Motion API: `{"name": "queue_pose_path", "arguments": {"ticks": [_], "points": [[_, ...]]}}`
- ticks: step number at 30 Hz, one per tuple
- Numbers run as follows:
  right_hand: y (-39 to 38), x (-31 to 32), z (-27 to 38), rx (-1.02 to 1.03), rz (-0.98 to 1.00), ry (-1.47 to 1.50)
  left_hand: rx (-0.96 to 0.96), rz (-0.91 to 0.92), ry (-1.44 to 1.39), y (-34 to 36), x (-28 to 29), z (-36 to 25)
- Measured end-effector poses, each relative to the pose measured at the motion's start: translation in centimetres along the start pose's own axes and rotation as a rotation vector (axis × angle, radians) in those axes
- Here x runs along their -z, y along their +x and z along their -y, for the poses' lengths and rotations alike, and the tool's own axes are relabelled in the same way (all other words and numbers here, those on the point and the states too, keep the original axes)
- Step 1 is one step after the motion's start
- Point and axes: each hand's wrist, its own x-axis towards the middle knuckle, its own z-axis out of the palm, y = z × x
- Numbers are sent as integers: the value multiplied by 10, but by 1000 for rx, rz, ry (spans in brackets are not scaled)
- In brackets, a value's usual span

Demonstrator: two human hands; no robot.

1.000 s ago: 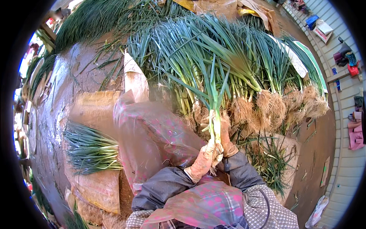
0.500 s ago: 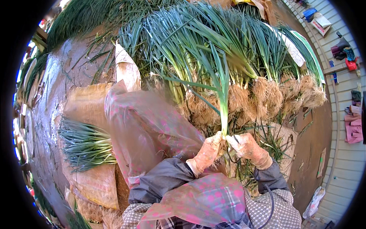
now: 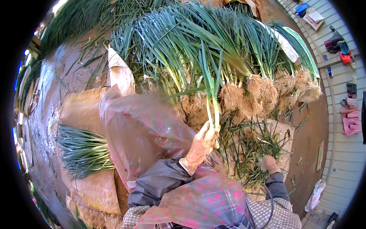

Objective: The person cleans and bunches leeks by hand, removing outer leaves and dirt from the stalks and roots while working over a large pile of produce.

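Observation:
My gloved left hand [image 3: 198, 149] is closed round the root end of a green onion [image 3: 214, 105], whose white stalks and long leaves point up and away from me. Two pale stalks show, joined near the fingers. Off to the right, my gloved right hand [image 3: 270, 164] is over a heap of torn green leaves [image 3: 249, 149]. Motion smears that hand, and its fingers cannot be made out. Beyond both hands lies a long row of green onions [image 3: 167, 49] with shaggy, tan roots toward me.
To my left a smaller bundle of cleaned green onions [image 3: 85, 150] rests on a tan sack [image 3: 91, 191]. A muddy plastic sheet with pink dots [image 3: 145, 133] covers my lap. A ribbed pale wall [image 3: 345, 160] with things along it stands at the right.
My right hand has left the green onion and moved right and toward me, over the torn leaves. My left hand keeps hold, shifted slightly left, and the stalks now spread apart.

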Motion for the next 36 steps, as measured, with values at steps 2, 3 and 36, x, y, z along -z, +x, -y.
{"name": "queue_pose_path", "arguments": {"ticks": [2, 3, 36], "points": [[-8, 22, 21, -28, 327, -49, 33, -30, 82, -6, -8, -16], [3, 23, 27, 87, 149, 75, 55, 8, 101, -4, -7, -15], [4, 245, 229, 880, -595, 1121, 4, -99, 149, -4, 11, -9]]}}
